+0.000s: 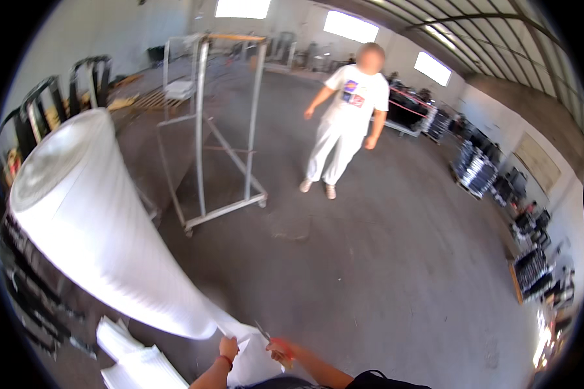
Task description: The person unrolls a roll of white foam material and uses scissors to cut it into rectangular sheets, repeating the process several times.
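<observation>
A tall roll of white foam sheeting (117,240) stands at my left, its round end up and its foot close to my hands. From the foot a loose strip of the white sheet (248,366) runs across in front of me. My left hand (228,347), with a red band at the wrist, is closed on the edge of this sheet. Scissors (262,330) with orange-red handles are in my right hand (279,353), their blades pointing up and left at the sheet's edge. Whether the blades are apart is too small to tell.
Folded white sheets (139,363) lie on the floor at lower left. Black frames (45,104) line the left wall. A wheeled metal rack (201,136) stands ahead, and a person (353,117) in white faces me beyond it. Wrapped stacks (477,165) sit along the right wall.
</observation>
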### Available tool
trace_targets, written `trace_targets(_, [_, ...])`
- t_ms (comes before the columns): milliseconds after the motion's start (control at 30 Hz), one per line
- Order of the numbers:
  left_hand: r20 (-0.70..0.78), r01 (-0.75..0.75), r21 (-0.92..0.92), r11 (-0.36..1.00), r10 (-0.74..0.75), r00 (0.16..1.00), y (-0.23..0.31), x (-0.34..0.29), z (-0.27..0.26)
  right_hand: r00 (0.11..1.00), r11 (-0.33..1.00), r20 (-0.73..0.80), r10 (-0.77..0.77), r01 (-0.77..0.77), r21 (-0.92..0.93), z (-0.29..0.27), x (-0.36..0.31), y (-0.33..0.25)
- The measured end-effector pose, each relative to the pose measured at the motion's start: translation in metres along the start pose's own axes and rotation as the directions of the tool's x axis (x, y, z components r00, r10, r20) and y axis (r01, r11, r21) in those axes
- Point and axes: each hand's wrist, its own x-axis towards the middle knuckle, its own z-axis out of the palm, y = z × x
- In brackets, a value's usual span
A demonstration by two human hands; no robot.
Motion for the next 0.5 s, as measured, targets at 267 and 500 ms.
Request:
trace_targets(267, [0.001, -0.038, -0.001, 0.999, 0.038, 0.999, -0.016, 0.026, 0.001, 0.989, 0.989, -0.028, -0.145, 0.146, 0.027, 0.004, -0.029, -0.048])
trace_targets(500, [-0.023, 0.045, -0.085, 0.995, -0.047, 0.999, -0.018, 0.019, -0.001, 0.986, 0.984, 0.011, -0.164, 0.163, 0.07, 0.014, -0.037, -0.056])
